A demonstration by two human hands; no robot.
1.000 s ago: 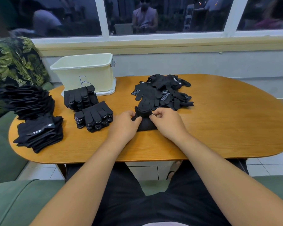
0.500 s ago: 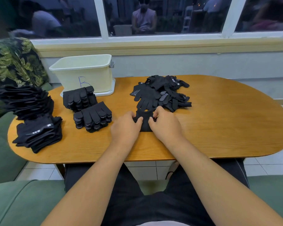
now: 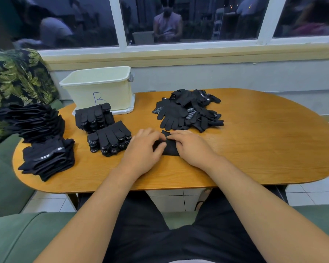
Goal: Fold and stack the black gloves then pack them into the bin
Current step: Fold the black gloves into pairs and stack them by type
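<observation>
Pinning the folded glove (image 3: 170, 149) flat on the tabletop (image 3: 254, 149), I had my left hand (image 3: 142, 150) and right hand (image 3: 191, 147) each in a narrow grip on its edges, I reckon to set the crease. Farther out sat the finished stacks (image 3: 110, 138), the loose pile (image 3: 186, 111), then the bin (image 3: 99, 86).

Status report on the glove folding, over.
Left hand and right hand both gripping one glove on the table, mid-fold. Loose pile just behind. Bin far left, behind two stacks.
</observation>
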